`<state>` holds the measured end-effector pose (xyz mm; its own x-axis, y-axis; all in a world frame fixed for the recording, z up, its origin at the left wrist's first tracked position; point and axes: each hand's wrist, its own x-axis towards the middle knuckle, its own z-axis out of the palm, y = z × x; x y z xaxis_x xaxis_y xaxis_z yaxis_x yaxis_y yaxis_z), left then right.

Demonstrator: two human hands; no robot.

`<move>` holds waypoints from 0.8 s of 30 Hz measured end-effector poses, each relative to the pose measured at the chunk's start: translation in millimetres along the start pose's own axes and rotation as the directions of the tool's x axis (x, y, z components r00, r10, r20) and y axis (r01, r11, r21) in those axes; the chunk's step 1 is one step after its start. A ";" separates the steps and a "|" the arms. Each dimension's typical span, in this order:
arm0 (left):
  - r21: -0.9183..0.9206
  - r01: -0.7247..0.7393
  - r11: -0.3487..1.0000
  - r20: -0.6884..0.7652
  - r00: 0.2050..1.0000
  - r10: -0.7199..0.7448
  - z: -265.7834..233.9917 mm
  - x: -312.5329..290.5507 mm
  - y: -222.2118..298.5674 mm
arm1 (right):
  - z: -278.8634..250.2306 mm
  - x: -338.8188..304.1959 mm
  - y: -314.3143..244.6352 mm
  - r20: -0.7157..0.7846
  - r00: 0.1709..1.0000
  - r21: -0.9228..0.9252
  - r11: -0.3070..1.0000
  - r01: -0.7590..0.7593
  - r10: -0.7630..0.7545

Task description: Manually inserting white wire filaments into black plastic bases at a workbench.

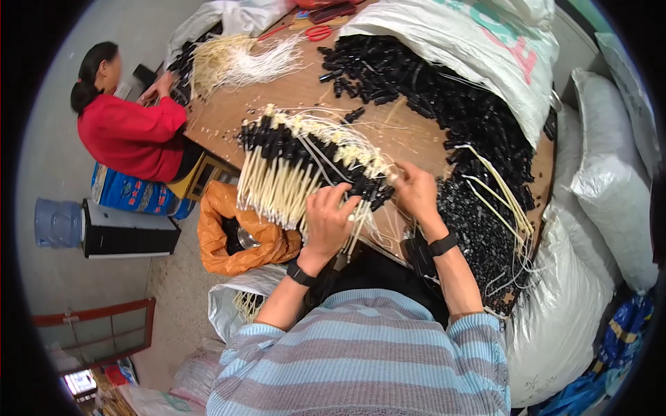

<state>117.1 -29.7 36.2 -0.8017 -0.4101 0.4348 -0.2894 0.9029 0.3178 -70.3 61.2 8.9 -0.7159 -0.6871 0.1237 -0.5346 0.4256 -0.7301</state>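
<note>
A long row of cream tubes (274, 180) with black sleeves (277, 142) lies at the table's near edge. Small pale-yellow end pieces (340, 142) and thin white wires top the row. At its right end is my left hand (327, 220), fingers curled and closed over the tubes; what sits in its grip is hidden. My right hand (417, 191) is just right of the row, thumb and fingers pinched on a small pale-yellow end piece (393, 179). Both wrists wear black bands.
Loose black sleeves (430, 90) spill from a white sack (479, 41) across the table's right side. Small dark pieces (472, 215) are heaped nearer me. An orange bag (215, 243) stands below the left edge. A person in red (132, 132) works at far left. Red scissors (318, 32) lie at the back.
</note>
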 end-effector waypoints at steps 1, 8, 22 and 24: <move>0.003 0.009 1.000 -0.045 0.999 -0.009 0.8 -1.9 -1.4 | -2.7 -3.3 0.7 0.037 0.999 0.021 1.000 -0.018 0.017; -0.417 -0.128 0.900 0.020 0.988 0.150 15.3 67.5 58.9 | -48.2 -53.8 27.7 0.020 0.994 0.106 0.988 -0.113 0.112; -0.449 -0.011 0.893 0.347 0.919 0.186 148.8 141.6 42.7 | -170.8 -104.4 111.8 -0.355 0.931 -0.404 0.885 -0.232 0.083; -0.368 -0.089 0.926 0.299 0.931 0.209 136.3 127.1 37.6 | -170.3 -98.6 125.3 -0.287 0.955 -0.517 0.826 -0.225 0.080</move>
<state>-67.0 -30.3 -11.4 -0.9633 -0.1549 0.2191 -0.0041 0.8248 0.5654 -143.2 282.6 19.7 -0.8551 -0.4530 0.2520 -0.5129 0.8102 -0.2839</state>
